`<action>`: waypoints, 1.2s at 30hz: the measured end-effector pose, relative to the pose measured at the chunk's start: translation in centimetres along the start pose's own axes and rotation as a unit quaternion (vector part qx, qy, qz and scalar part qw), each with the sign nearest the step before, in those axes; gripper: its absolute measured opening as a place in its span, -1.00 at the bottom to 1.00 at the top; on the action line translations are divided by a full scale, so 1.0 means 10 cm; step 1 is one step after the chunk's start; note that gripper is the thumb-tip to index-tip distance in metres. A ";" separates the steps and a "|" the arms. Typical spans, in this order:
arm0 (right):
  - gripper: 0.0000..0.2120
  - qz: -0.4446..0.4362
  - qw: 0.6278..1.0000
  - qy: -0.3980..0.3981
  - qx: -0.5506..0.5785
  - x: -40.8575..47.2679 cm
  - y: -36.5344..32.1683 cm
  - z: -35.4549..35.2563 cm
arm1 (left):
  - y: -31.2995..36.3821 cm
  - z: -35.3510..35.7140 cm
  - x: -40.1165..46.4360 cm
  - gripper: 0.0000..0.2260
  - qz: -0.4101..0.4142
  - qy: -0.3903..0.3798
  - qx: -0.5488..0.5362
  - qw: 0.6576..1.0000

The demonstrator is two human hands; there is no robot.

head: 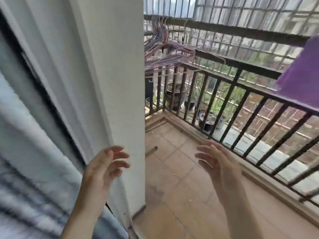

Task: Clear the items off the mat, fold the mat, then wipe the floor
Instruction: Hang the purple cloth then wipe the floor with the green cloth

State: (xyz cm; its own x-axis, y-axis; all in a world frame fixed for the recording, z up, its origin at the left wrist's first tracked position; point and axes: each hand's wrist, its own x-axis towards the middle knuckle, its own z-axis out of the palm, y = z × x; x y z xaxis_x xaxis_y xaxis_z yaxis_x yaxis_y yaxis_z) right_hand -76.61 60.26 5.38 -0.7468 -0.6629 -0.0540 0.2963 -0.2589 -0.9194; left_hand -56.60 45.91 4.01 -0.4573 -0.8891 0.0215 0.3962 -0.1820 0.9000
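Two hands: left hand (101, 168), right hand (215, 163); one purple cloth (300, 73); one hanger bunch (164, 54)

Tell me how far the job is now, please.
No mat shows in this view, so clearing and folding cannot be judged. Both the left hand and the right hand are open and hold nothing, raised over the balcony floor. A purple cloth hangs on the railing. Small scraps lie on the floor tiles, so wiping seems left.

tan tiled floor (186, 200), bare, light debris
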 end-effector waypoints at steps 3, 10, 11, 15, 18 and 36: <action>-0.84 0.044 0.997 -0.071 -0.004 -0.10 0.14 0.20 | 0.07 -0.25 -0.40 -0.80 -0.021 0.095 -0.059 0.994; -0.81 0.152 0.954 -0.257 -0.010 -0.66 0.59 0.90 | 0.43 -0.91 -1.61 -0.73 0.036 0.264 -0.046 0.963; -0.80 0.163 0.945 -0.285 -0.011 -0.76 0.64 1.03 | 0.49 -1.00 -1.77 -0.78 0.049 0.292 -0.046 0.954; -0.62 0.183 0.900 -0.395 -0.025 -1.19 0.82 1.66 | 0.75 -1.40 -2.35 -0.81 0.092 0.403 -0.011 0.911; -0.81 0.208 0.860 -0.466 -0.027 -1.55 0.99 2.14 | 0.89 -1.77 -2.71 -0.75 0.103 0.477 0.008 0.873; -0.77 0.212 0.763 -0.606 -0.081 -3.08 2.16 4.87 | 2.25 -4.03 -3.75 -0.73 0.186 0.588 -0.031 0.787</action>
State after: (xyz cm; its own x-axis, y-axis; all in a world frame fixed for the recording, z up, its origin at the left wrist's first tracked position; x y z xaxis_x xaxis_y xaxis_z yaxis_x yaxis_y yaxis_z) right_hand -18.27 40.89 6.18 0.5231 -0.8508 -0.0502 0.2069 0.1840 -0.9609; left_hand 1.51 58.27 5.88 0.7377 -0.6527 -0.1725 0.3828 0.1940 0.9032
